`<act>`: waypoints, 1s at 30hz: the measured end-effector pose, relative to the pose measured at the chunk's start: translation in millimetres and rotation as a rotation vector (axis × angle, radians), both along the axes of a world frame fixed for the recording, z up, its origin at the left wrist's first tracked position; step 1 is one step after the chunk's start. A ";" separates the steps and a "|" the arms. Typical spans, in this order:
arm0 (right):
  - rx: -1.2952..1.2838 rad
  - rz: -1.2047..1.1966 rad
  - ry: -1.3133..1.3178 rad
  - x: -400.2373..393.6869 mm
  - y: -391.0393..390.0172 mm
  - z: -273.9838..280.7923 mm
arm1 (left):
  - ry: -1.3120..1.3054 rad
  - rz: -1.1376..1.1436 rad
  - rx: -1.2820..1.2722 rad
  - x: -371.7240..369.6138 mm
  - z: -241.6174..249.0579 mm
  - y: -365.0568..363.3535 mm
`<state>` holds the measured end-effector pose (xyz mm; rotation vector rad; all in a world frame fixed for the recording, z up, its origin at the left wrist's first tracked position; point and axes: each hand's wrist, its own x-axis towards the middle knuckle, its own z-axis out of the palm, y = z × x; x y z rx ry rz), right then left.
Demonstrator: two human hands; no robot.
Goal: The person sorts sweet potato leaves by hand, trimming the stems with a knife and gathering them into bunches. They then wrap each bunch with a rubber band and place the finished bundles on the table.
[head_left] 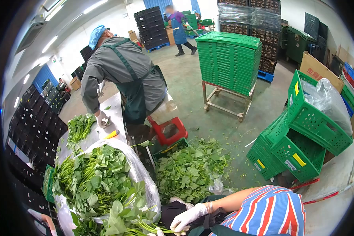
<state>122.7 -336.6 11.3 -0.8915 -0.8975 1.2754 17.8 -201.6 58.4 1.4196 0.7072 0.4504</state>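
Observation:
My right hand [186, 218], in a white glove, is closed on the stem ends of a bunch of sweet potato greens [124, 218] at the bottom of the view. Only gloved fingertips of my left hand [158, 233] show at the lower edge, curled around the same stems. The bunch's leaves spread leftward over a large heap of greens [96, 177] in a clear plastic bag [139, 173] on the metal table [113, 114]. More loose greens [192, 169] lie piled on the floor just ahead of my right arm.
A co-worker [126, 70] bends over the table near a yellow-handled knife [112, 134] and a red stool [169, 131]. Another person's gloved hand [35, 214] shows at lower left. Green crates [303, 157] stand at right; stacked green crates [228, 63] sit on a metal stand.

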 end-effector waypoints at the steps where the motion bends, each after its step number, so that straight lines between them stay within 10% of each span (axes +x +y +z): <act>1: -0.001 0.002 0.000 -1.3 1.2 -1.0 | 0.005 0.009 0.008 1.0 3.4 -2.2; 30: -0.028 -0.139 -0.022 -5.7 7.5 3.0 | 0.022 -0.034 -0.048 0.7 -3.2 -1.9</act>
